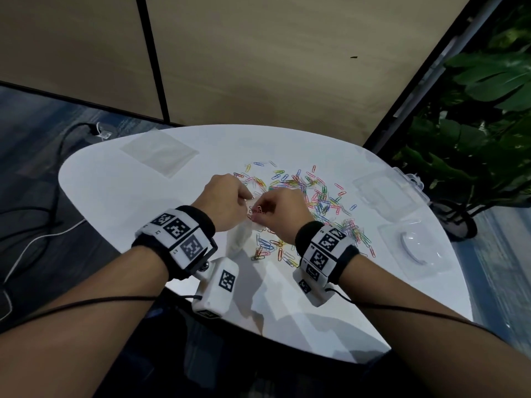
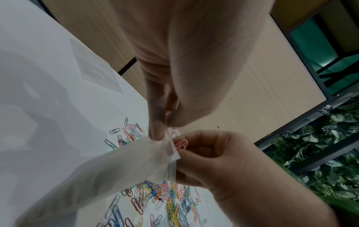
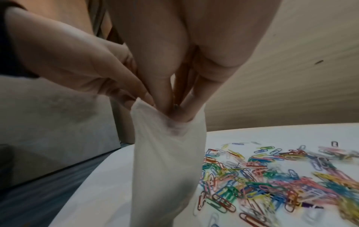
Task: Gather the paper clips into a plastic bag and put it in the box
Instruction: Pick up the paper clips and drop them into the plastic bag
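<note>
Left hand [image 1: 227,201] pinches the bag [image 3: 167,161] mouth, held upright above the table's [image 1: 115,179] near edge; right hand [image 1: 283,212] pinches clips [image 2: 181,145] at the mouth.

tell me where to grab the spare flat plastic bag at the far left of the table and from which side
The spare bag lies flat on the white table, so nothing stands up to pinch. Probably best to take the corner pointing toward the table's left edge, coming in low from that side with the left hand once it frees up: slide a fingertip under, thumb on top. A thin sheet calls for a pinch grip.
</note>
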Motion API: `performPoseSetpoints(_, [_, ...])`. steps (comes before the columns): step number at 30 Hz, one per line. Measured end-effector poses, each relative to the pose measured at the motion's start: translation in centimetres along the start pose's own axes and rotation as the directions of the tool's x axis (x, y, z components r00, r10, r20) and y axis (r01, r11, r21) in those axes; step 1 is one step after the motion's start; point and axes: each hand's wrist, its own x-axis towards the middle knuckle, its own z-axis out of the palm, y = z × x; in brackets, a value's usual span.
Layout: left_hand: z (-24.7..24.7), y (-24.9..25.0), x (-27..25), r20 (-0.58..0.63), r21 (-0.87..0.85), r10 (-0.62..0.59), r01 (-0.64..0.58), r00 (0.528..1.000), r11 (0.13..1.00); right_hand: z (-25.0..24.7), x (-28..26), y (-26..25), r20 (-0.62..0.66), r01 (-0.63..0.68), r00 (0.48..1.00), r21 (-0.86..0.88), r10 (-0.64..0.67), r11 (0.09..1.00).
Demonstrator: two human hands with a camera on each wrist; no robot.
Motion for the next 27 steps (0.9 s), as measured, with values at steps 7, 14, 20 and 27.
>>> performPoseSetpoints(7, [-0.9, -0.6, 0.4, 0.008, 0.011, -0.017, 0.017, 1.000, 1.000, -0.7, -0.1, -1.0, -0.016, 0.142, 0.990, 0.018, -0.142, 0.990])
performPoseSetpoints(14, [-1.9, -2.0, 0.6, -0.014, 0.065, -0.032, 0.032, 0.999, 0.997, 1.3, -2.7, 3.9, 0.404, 0.330, 0.895, -0.313, -0.189, 0.891])
performPoseSetpoints(20, [-1.8, -2.2, 0.8, 0.001, 0.089, -0.023, 0.023, 1.000, 0.996, 4.7, -5.3, 9.8, 0.617, 0.587, 0.772, -0.598, -0.154, 0.545])
performPoseSetpoints(27, [-1.0, -1.8, 0.9, 0.041, 0.110, -0.008, 0.004, 0.999, 0.994, 3.8, -3.1, 13.3, 0.410, 0.348, 0.909, -0.661, -0.068, 0.665])
